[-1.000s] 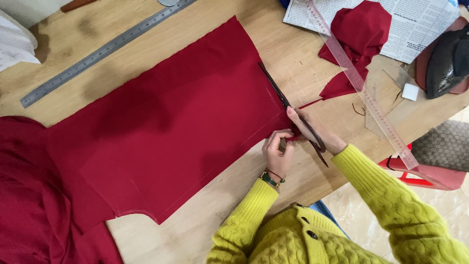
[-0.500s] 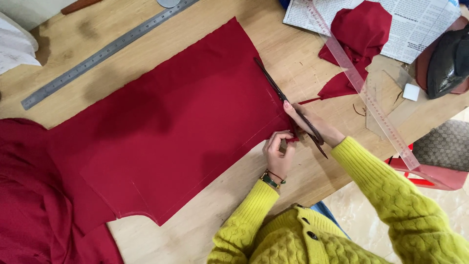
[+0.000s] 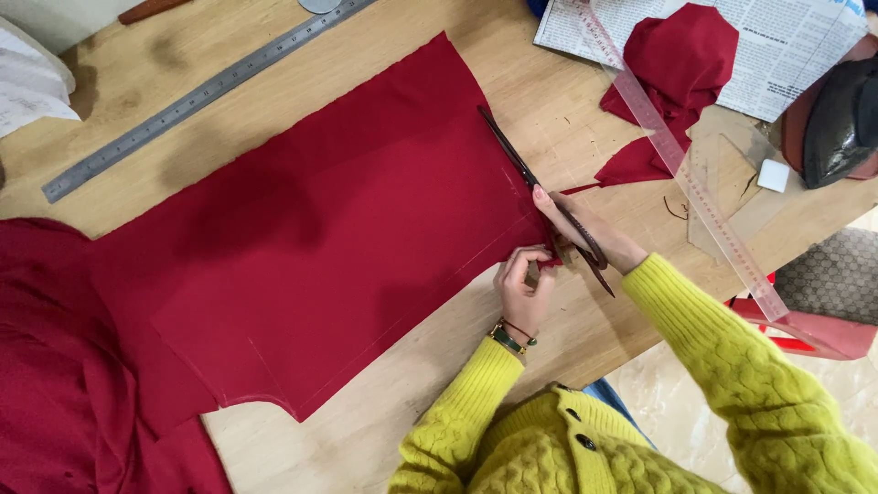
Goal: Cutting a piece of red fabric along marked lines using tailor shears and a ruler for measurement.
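A large piece of red cloth (image 3: 320,238) lies flat on the wooden table (image 3: 549,101). My right hand (image 3: 590,233) grips long dark scissors (image 3: 521,169), whose blades run along the cloth's right edge. Beside them, my left hand (image 3: 526,284) pinches the cloth's lower right corner between its fingertips. Both arms wear yellow knitted sleeves, and a bracelet sits on my left wrist.
A steel ruler (image 3: 192,96) lies at the far left, a clear plastic ruler (image 3: 686,174) to the right. Red scraps (image 3: 681,64) rest on a newspaper (image 3: 786,55). A dark iron (image 3: 841,119) stands at the right edge. More red cloth (image 3: 55,366) is bunched at the left.
The scissors have slid a little further up along the cloth's right edge. My left hand stays pinched on the corner.
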